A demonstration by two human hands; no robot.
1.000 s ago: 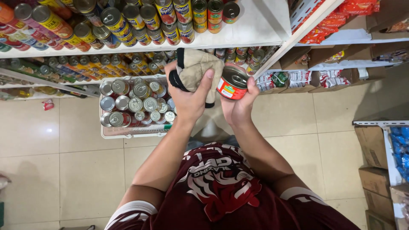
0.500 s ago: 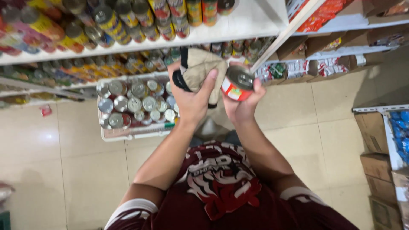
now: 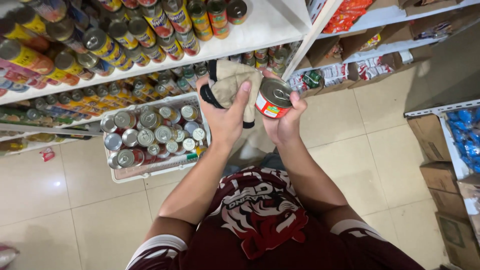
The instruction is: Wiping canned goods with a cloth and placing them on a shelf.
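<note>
a: what had the hands got hold of?

b: the left hand (image 3: pixel 227 117) was closed round a tan cloth (image 3: pixel 231 85), bunched up against the can (image 3: pixel 274 98). the right hand (image 3: pixel 285 122) gripped that can from below, lid up, chest-high in front of the shelf (image 3: pixel 260 30).

a: anything different from a second before?

b: the can had tipped a little, so more of its lid showed, and the cloth stayed pressed beside it (looked like wiping was still going on, though that's my reading).

a: and the containers?

b: a white basket (image 3: pixel 150 172) sat on the floor just left of the arms, packed with upright cans (image 3: pixel 150 135), silver lids showing. beyond, the shelf carried rows of tins (image 3: pixel 150 27), and brown boxes (image 3: pixel 440 150) stood off to the right.
</note>
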